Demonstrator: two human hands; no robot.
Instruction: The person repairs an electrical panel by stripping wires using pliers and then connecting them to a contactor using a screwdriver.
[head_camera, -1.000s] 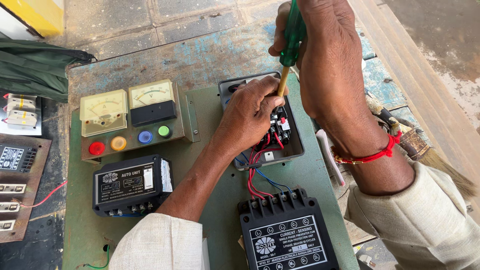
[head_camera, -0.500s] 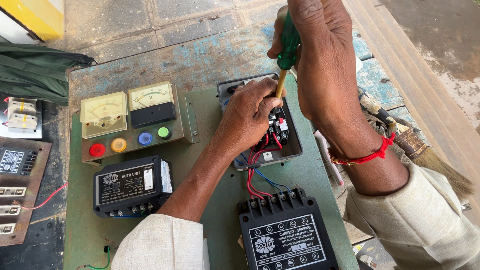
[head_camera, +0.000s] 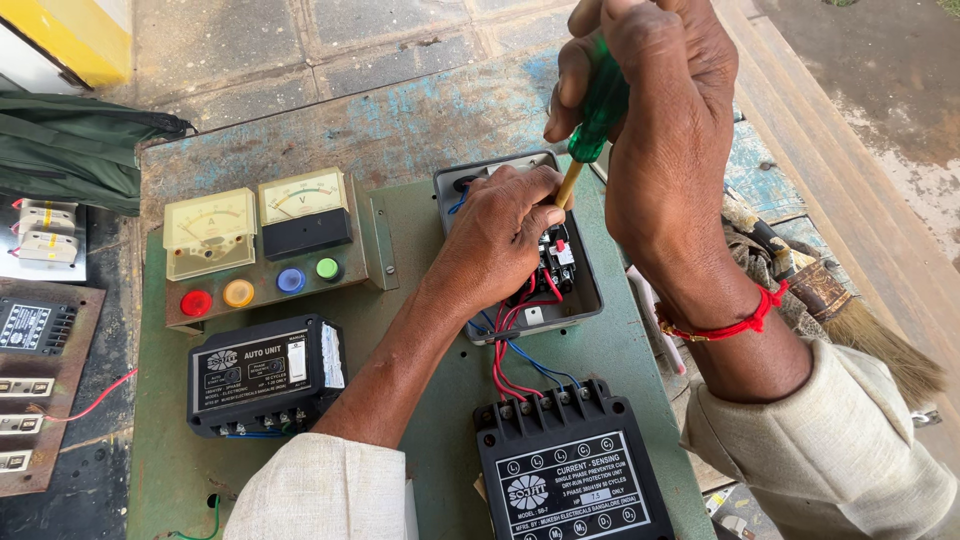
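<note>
The right hand (head_camera: 665, 140) is closing its grip on a green-handled screwdriver (head_camera: 596, 115), its tip sitting in the grey open box (head_camera: 590, 300) of red wires; the left hand (head_camera: 500, 235) is pinching the shaft. A matte green board (head_camera: 420, 420) is lying on the worn, blue-flecked surface (head_camera: 400, 125), stone paving beyond.

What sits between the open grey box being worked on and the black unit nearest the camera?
In the head view, red and blue wires run from the grey box across the green panel to the black unit.

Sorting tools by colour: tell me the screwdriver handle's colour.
Translucent green plastic screwdriver handle, gripped in the right hand; clearest in the head view.
</note>
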